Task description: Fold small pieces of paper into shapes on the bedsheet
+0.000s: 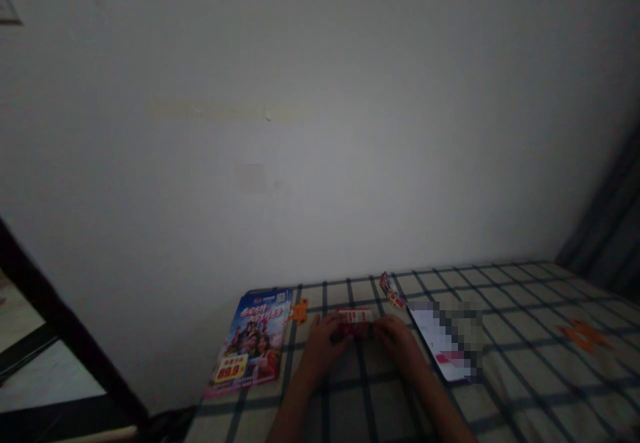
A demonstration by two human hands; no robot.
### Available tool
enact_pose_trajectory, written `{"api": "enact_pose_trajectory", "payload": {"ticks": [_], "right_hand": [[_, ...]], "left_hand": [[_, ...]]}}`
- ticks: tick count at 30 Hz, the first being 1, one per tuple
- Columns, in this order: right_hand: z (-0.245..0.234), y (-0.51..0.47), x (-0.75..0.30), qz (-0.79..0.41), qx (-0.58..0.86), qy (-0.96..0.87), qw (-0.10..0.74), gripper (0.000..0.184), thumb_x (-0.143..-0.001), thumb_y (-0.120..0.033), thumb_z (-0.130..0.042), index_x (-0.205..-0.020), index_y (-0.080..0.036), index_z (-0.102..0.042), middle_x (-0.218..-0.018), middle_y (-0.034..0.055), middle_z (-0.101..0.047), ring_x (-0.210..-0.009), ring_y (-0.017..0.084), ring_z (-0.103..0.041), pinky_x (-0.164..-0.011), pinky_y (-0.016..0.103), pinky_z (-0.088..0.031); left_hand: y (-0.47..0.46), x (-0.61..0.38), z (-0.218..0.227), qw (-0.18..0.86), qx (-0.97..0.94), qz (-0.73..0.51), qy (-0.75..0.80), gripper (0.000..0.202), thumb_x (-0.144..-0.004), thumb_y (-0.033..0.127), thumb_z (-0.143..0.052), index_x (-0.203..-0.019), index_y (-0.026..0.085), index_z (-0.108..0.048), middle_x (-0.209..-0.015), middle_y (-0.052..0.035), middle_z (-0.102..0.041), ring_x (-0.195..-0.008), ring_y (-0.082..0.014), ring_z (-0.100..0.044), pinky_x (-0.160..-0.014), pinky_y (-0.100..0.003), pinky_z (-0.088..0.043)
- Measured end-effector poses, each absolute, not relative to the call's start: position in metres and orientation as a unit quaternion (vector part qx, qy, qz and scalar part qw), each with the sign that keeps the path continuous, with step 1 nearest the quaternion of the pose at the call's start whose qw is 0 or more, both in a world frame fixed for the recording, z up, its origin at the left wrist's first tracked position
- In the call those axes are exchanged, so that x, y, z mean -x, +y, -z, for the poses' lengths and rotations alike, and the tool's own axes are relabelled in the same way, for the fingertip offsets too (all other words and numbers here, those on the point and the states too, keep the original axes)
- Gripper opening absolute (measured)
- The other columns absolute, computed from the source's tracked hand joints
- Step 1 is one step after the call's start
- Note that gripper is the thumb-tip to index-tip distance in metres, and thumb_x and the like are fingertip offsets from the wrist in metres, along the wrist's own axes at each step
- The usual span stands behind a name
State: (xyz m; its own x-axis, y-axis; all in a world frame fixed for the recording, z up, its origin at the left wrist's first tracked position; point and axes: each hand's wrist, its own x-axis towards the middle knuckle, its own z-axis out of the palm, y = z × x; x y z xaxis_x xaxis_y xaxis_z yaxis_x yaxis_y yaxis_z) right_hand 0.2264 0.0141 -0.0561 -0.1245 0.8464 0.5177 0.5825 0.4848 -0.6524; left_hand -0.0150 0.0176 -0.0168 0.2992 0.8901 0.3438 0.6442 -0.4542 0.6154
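A small red, folded-looking piece of printed paper [357,318] with white markings lies low over the checked cloth, between my two hands. My left hand [326,333] closes on its left end, fingers bent around the edge. At the opposite end, my right hand [393,333] pinches the right edge with curled fingers. Dim light hides how the paper is folded. Just beyond my right hand rests a narrow, colourful printed strip [393,291].
Left of my hands lies a stack of printed flyers [257,343]. A tablet-like device [440,343], partly blurred out, sits at the right. The checked cloth [520,336] reaches the pale wall [350,129]. A dark bar [70,323] slants at the far left.
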Motion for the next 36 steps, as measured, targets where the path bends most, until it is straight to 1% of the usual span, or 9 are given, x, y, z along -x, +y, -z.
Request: {"api": "enact_pose_trajectory", "payload": {"ticks": [4,8,10,13,18,21,25,33,36], "right_hand": [[0.058,0.014,-0.225,-0.129,0.538,-0.685,0.474,0.034,-0.093,-0.042,-0.053,-0.120,-0.022,-0.061,-0.102,0.0079,-0.071,-0.096,0.023,-0.068,-0.086,0.037,-0.055],[0.056,0.016,-0.223,-0.076,0.517,-0.736,0.431,0.021,-0.094,-0.033,-0.051,-0.106,-0.022,-0.065,-0.092,0.0064,-0.070,-0.089,0.022,-0.066,-0.083,0.036,-0.053],[0.055,0.017,-0.221,-0.027,0.493,-0.770,0.403,0.017,-0.093,-0.028,-0.052,-0.100,-0.023,-0.067,-0.092,0.0068,-0.069,-0.090,0.023,-0.065,-0.085,0.038,-0.051],[0.056,0.017,-0.219,0.024,0.487,-0.787,0.378,0.016,-0.092,-0.025,-0.056,-0.102,-0.024,-0.068,-0.096,0.0079,-0.067,-0.092,0.024,-0.062,-0.085,0.039,-0.049],[0.060,0.017,-0.220,0.054,0.491,-0.780,0.385,0.018,-0.092,-0.026,-0.056,-0.104,-0.026,-0.069,-0.107,0.0098,-0.063,-0.099,0.024,-0.059,-0.085,0.040,-0.049],[0.062,0.017,-0.220,0.060,0.490,-0.776,0.393,0.019,-0.092,-0.026,-0.057,-0.106,-0.027,-0.069,-0.112,0.0103,-0.062,-0.102,0.025,-0.058,-0.087,0.041,-0.050],[0.061,0.018,-0.219,0.052,0.488,-0.779,0.390,0.020,-0.093,-0.025,-0.056,-0.108,-0.027,-0.069,-0.108,0.0092,-0.064,-0.101,0.024,-0.059,-0.088,0.041,-0.050],[0.052,0.010,-0.214,0.066,0.515,-0.775,0.361,0.025,-0.093,-0.031,-0.058,-0.116,-0.032,-0.069,-0.117,0.0098,-0.061,-0.111,0.028,-0.054,-0.095,0.047,-0.047],[0.043,0.005,-0.212,0.053,0.507,-0.787,0.346,0.033,-0.090,-0.031,-0.062,-0.123,-0.032,-0.064,-0.117,0.0090,-0.061,-0.112,0.029,-0.053,-0.098,0.049,-0.044]], "left_hand": [[0.020,0.013,0.026,0.190,-0.764,-0.385,0.482,0.049,-0.081,0.027,-0.067,-0.129,0.031,-0.060,-0.130,-0.0044,-0.066,-0.122,-0.0246,-0.058,-0.113,-0.050,-0.040],[0.022,0.011,0.030,0.205,-0.751,-0.407,0.478,0.058,-0.083,0.025,-0.063,-0.140,0.030,-0.050,-0.134,-0.0065,-0.061,-0.122,-0.0237,-0.057,-0.107,-0.045,-0.047],[0.022,0.010,0.030,0.195,-0.764,-0.399,0.468,0.051,-0.085,0.023,-0.060,-0.135,0.029,-0.054,-0.132,-0.0066,-0.061,-0.122,-0.0230,-0.057,-0.107,-0.044,-0.047],[0.022,0.010,0.029,0.161,-0.783,-0.366,0.477,0.041,-0.086,0.021,-0.058,-0.126,0.030,-0.064,-0.130,-0.0069,-0.061,-0.120,-0.0232,-0.058,-0.106,-0.044,-0.047],[0.023,0.009,0.031,0.104,-0.795,-0.327,0.500,0.024,-0.088,0.025,-0.060,-0.108,0.027,-0.074,-0.139,-0.0087,-0.057,-0.126,-0.0269,-0.054,-0.110,-0.047,-0.044],[0.023,0.009,0.033,0.078,-0.801,-0.310,0.506,0.024,-0.091,0.026,-0.059,-0.109,0.028,-0.074,-0.137,-0.0069,-0.061,-0.131,-0.0277,-0.051,-0.114,-0.052,-0.039],[0.020,0.007,0.030,0.083,-0.809,-0.281,0.509,0.028,-0.095,0.024,-0.054,-0.116,0.032,-0.070,-0.134,-0.0022,-0.065,-0.135,-0.0257,-0.048,-0.117,-0.056,-0.032],[0.013,0.007,0.015,0.069,-0.816,-0.277,0.503,0.026,-0.096,0.029,-0.054,-0.116,0.032,-0.070,-0.121,-0.0021,-0.068,-0.119,-0.0232,-0.055,-0.110,-0.049,-0.036],[0.010,0.005,0.011,0.065,-0.812,-0.269,0.514,0.025,-0.095,0.032,-0.055,-0.115,0.033,-0.071,-0.114,-0.0016,-0.068,-0.113,-0.0235,-0.055,-0.106,-0.047,-0.037]]}}
